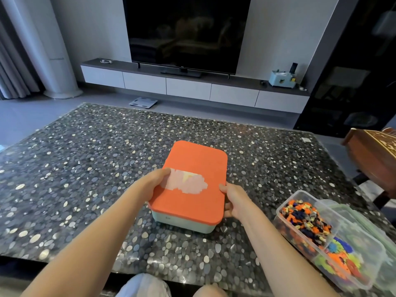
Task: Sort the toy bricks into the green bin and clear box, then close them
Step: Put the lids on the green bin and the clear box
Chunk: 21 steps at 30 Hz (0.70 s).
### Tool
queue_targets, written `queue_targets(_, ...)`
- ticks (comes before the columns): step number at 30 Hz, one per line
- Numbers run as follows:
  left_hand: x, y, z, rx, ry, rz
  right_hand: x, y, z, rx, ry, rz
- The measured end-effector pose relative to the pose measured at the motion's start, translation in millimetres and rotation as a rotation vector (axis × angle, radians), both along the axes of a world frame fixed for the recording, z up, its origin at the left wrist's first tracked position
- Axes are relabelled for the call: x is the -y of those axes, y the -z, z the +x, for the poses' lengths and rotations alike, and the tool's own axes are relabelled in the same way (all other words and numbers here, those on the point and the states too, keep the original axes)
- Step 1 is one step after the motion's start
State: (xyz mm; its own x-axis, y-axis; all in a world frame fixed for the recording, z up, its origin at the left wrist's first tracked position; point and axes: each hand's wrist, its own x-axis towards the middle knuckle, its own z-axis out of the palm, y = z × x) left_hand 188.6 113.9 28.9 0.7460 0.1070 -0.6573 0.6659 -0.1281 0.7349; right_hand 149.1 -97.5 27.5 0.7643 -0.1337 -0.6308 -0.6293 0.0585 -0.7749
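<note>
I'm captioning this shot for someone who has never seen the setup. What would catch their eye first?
The bright orange lid on the pale green bin at the middle of the pebble-patterned table, gripped at its near end by the left hand and right hand. Next, the open clear box of colourful toy bricks at the near right. Beyond the table, a big dark TV fills the wall.

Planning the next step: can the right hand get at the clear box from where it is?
Probably yes. The right hand is on the orange lid's edge, and the open clear box sits just to its right with bare table between.
</note>
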Motion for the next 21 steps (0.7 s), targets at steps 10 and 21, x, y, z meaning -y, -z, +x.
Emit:
queue_targets(10, -4.5, 2.7, 11.5, 0.034, 0.017, 0.014, -2.4, -9.0, 12.4, -0.065, 0.069, 0.125)
queue_targets(21, -42.2, -11.1, -37.3, 0.140, 0.108, -0.369, -2.6, -3.8, -30.3, -0.051, 0.101, 0.388)
